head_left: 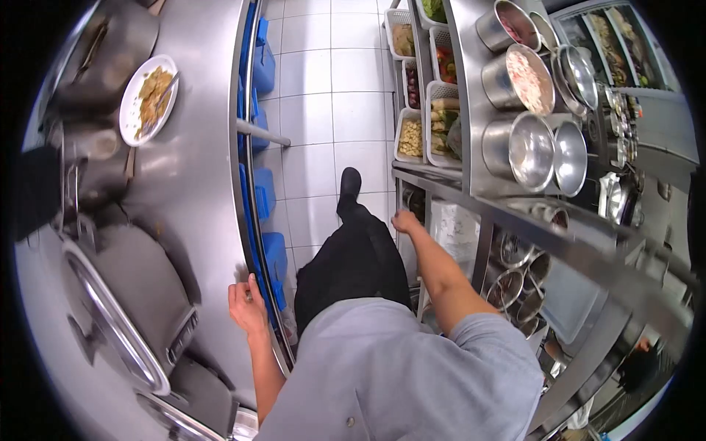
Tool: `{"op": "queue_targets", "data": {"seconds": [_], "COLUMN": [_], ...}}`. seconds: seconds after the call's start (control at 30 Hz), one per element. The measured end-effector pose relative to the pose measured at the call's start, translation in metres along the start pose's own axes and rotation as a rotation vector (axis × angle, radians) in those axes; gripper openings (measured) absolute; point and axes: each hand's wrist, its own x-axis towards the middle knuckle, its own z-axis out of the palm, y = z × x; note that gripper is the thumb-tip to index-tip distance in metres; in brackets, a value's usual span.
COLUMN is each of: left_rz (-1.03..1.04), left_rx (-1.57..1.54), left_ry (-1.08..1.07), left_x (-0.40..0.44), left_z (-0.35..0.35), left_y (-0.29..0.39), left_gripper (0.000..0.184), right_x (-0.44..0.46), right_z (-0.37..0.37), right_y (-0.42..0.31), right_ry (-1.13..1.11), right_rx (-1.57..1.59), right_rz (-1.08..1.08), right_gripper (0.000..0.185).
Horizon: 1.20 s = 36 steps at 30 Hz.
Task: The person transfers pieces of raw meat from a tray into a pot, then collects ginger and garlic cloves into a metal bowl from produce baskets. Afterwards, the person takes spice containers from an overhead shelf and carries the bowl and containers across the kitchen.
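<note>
My left hand (248,303) is at the edge of the steel counter (198,184), its fingers curled. A small dark spot shows among them, too small to name. On that counter lies a white oval plate (128,110) of browned food with a spoon (168,92) in it. My right hand (404,220) hangs beside my thigh with the fingers folded in and nothing visible in it. It is nearest to the front end of the right-hand steel shelving (430,178), below white baskets of cut vegetables.
Blue bins (275,264) line the left of the tiled aisle (309,117), where a metal bar (265,133) juts out. Steel pots (496,151) and bowls (570,158) stand on the right counter. A white basket (399,151) holds pale pieces. Large lidded pans (118,316) are at left.
</note>
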Motion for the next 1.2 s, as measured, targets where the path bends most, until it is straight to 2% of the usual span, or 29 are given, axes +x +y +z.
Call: {"op": "queue_targets", "data": {"seconds": [0.07,0.1,0.13,0.2,0.27,0.4,0.53,0.57,0.63,0.67,0.7,0.77,0.83,0.93,1.0,1.07,1.1,1.17,1.2], "left_rz": [-0.046,-0.061,-0.009,0.101,0.188,0.110,0.194,0.202,0.347,0.341,0.291,0.250,-0.031,0.019,0.099,0.373,0.377,0.660,0.669], "left_rx": [-0.187,-0.182,-0.274,-0.478,-0.536,-0.405,-0.380,-0.383,-0.416,-0.423,-0.523,-0.626,-0.893,-0.894,-0.672,-0.371,-0.390,-0.102,-0.119], "left_ry": [0.014,0.002,-0.046,-0.128,-0.305,-0.672,-0.823,-0.825,-0.720,-0.732,-0.720,-0.708,-0.759,-0.773,-0.828,-0.799,-0.805,-0.762,-0.763], "left_x": [0.033,0.049,0.067,0.099,0.127,0.164,0.230,0.247,0.289,0.305,0.326,0.355,0.378,0.397,0.415,0.430,0.435,0.442,0.443], "left_z": [0.002,0.005,0.010,0.030,0.049,0.095,0.153,0.173,0.226,0.251,0.274,0.319,0.369,0.453,0.498,0.537,0.552,0.573,0.588], "left_y": [0.034,0.052,0.071,0.104,0.131,0.148,0.167,0.171,0.185,0.194,0.210,0.236,0.254,0.253,0.252,0.251,0.259,0.267,0.272], "left_gripper": [0.027,0.027,0.022,0.014,0.014,0.020,0.023,0.023,0.027,0.027,0.028,0.029,0.029,0.027,0.030,0.031,0.031,0.034,0.034], "right_x": [0.036,0.052,0.065,0.076,0.089,0.143,0.173,0.180,0.211,0.217,0.224,0.253,0.299,0.383,0.426,0.457,0.474,0.502,0.514], "right_z": [-0.058,-0.084,-0.106,-0.163,-0.204,-0.216,-0.199,-0.195,-0.209,-0.211,-0.212,-0.215,-0.211,-0.206,-0.206,-0.215,-0.213,-0.207,-0.205], "right_y": [-0.039,-0.058,-0.077,-0.126,-0.163,-0.171,-0.153,-0.150,-0.158,-0.161,-0.165,-0.173,-0.183,-0.193,-0.201,-0.204,-0.200,-0.195,-0.194], "right_ry": [0.002,0.115,0.225,0.237,0.254,0.344,0.377,0.407,0.460,0.436,0.406,0.436,0.482,0.491,0.487,0.507,0.509,0.462,0.438], "right_rx": [-0.008,0.028,0.063,0.232,0.300,0.418,0.451,0.474,0.492,0.590,0.685,0.728,0.851,0.912,1.065,1.080,1.071,1.127,1.188], "right_rz": [-0.032,-0.116,-0.201,-0.197,-0.258,-0.308,-0.201,-0.141,-0.089,-0.025,0.043,0.044,0.019,-0.091,-0.112,-0.131,-0.175,-0.212,-0.230], "right_gripper": [0.036,0.036,0.035,0.032,0.031,0.032,0.035,0.037,0.038,0.038,0.038,0.038,0.036,0.032,0.030,0.028,0.027,0.025,0.024]}}
